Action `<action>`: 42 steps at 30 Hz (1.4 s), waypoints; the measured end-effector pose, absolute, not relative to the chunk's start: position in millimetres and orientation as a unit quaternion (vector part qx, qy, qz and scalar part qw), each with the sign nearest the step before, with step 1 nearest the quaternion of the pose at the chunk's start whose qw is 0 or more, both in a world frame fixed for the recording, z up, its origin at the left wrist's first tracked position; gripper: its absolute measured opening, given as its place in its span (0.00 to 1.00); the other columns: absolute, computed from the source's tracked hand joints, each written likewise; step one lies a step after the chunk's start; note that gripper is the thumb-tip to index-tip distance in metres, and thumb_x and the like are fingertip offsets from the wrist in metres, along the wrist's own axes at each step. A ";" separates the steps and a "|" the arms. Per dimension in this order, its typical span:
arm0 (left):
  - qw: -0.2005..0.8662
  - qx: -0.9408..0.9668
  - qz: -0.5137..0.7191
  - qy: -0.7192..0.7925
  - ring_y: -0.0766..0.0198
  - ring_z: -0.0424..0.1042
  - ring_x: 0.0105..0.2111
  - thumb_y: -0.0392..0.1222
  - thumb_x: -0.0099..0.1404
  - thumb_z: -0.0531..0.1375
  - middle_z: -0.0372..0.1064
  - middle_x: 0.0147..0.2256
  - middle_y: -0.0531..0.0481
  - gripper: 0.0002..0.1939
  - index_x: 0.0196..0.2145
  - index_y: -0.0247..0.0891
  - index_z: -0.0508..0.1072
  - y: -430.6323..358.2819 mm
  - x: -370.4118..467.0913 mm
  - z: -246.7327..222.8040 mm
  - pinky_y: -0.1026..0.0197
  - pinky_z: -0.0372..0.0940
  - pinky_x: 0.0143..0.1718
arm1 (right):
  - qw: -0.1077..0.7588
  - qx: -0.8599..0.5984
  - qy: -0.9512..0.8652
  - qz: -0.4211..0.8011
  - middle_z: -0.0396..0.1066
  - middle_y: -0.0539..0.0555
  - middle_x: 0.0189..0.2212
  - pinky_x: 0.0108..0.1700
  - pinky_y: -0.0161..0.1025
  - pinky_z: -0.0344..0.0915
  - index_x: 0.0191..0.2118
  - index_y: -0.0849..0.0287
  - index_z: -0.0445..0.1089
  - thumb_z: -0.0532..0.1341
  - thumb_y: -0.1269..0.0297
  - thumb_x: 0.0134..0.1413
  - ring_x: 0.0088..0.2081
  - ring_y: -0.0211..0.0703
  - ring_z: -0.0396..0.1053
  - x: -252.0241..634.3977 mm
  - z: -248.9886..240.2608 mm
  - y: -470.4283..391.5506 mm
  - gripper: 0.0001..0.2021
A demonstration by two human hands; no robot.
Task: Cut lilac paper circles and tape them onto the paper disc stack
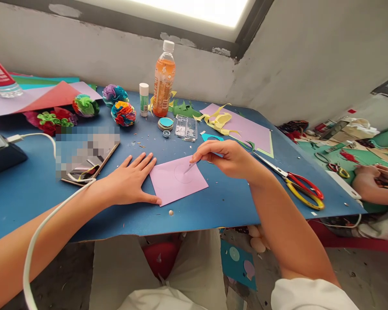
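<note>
A pink sheet of paper (163,185) lies flat on the blue table, with a thin round outline drawn on it. My left hand (131,183) is spread flat at the paper's left side, its thumb on the lower left corner. Above the right part of the sheet, my right hand (224,159) is closed in a pinch around a slim grey pen-like tool (189,168). The tool slants down, and its tip meets the paper inside the drawn outline. Whether it is a pen or a pencil I cannot tell.
Scissors (294,183) lie right of my right hand. A phone (93,161) with a white cable is on the left. Behind stand an orange drink bottle (164,82), a glue stick (144,101) and paper flowers (123,113). Another person's hands (377,181) are at far right.
</note>
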State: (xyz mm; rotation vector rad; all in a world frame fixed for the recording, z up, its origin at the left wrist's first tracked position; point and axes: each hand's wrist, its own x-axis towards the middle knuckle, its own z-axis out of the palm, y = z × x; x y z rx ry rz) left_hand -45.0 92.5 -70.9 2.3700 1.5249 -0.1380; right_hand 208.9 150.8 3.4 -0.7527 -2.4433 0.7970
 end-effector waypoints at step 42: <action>0.162 0.832 -0.030 0.530 0.48 0.29 0.67 0.80 0.47 0.44 0.25 0.67 0.44 0.60 0.66 0.35 0.36 94.1 -46.0 -73.9 0.41 0.32 0.64 | 0.453 -0.383 -0.782 0.193 0.76 0.47 0.25 0.34 0.33 0.70 0.27 0.57 0.75 0.66 0.63 0.48 0.28 0.37 0.73 160.6 -33.2 138.5 0.04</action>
